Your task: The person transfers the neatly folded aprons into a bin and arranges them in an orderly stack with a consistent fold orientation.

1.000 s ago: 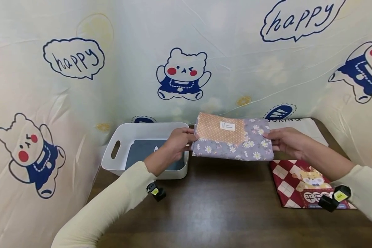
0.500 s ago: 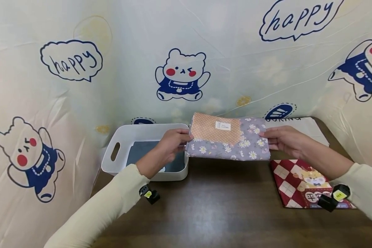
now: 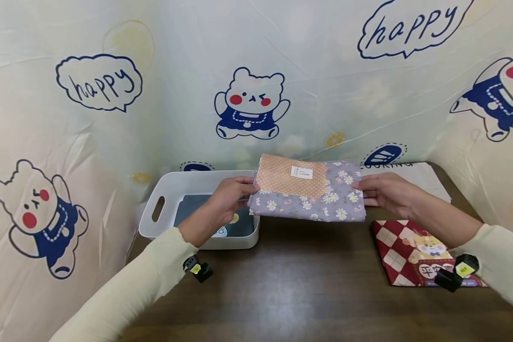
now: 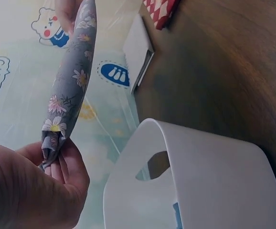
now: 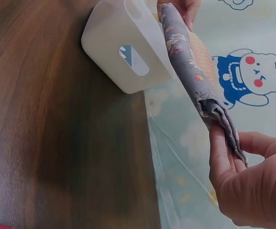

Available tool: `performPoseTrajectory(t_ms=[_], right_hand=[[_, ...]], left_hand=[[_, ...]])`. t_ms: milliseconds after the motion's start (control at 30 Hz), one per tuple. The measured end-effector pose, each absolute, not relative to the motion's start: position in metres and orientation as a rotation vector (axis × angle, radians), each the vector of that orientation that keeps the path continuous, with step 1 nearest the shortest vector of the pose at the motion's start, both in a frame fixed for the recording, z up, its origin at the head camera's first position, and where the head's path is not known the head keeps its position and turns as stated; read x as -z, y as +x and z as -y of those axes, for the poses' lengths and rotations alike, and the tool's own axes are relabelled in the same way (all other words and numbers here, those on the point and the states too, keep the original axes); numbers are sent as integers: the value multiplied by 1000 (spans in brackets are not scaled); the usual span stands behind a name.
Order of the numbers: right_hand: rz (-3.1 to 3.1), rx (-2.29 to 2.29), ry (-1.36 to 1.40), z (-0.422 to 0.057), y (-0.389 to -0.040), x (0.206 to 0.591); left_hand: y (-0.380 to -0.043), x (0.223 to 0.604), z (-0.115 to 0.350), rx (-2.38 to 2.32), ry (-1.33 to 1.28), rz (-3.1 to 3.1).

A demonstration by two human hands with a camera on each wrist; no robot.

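A folded grey-purple apron (image 3: 303, 206) with daisies, an orange polka-dot pocket and a small white label is held level above the table. My left hand (image 3: 228, 194) pinches its left end, thumb on top and fingers beneath. At the right end my right hand (image 3: 386, 192) grips the edge the same way. The wrist views show the apron's layered side (image 4: 71, 81) well above the wood. Below and beside my left hand stands a white plastic bin (image 3: 256, 235) with handle holes. A dark blue-green folded cloth (image 3: 192, 205) lies in it, partly hidden by my left forearm.
On the right of the brown table (image 3: 299, 289) lies a red-and-white diamond-patterned folded cloth (image 3: 393, 256) with a cartoon dog, partly under my right forearm. Behind it is a white folded item (image 3: 427, 178) with dark lettering. A printed curtain (image 3: 175, 95) surrounds the table.
Both hands have moved left with the apron, whose left end now overlaps the bin's right rim in the head view. Both hands keep their grip.
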State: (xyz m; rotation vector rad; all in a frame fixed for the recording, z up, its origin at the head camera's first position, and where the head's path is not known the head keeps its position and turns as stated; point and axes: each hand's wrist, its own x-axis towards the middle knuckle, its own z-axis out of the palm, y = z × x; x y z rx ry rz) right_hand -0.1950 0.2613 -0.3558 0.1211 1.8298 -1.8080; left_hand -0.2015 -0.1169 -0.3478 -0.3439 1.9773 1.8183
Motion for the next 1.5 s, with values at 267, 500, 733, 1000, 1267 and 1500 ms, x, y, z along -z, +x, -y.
performPoseTrajectory(t_ms=[267,500,733,1000,1267,1500], right_hand=[[-1816,1817,106,-248,-194,356],[-1785,1864,97,-240,-197,355],[-1808,1844,101,-228,-200,353],[-1806,1846,90,-216,-202,349],[-1800,1849,72,-204,-205,350],[-1793,1864,44,-193,-207,348]], left_hand=[[-198,345,127,-1790,-366,-2017],[-198,349,133,-1790,-399,-2033],[-199,350,142,-1803,-428,-2038],[-196,345,150,-1829,-458,-2036],[-194,345,158,-1803,-470,-2077],[-192,342,168,-1808,-489,-2084]])
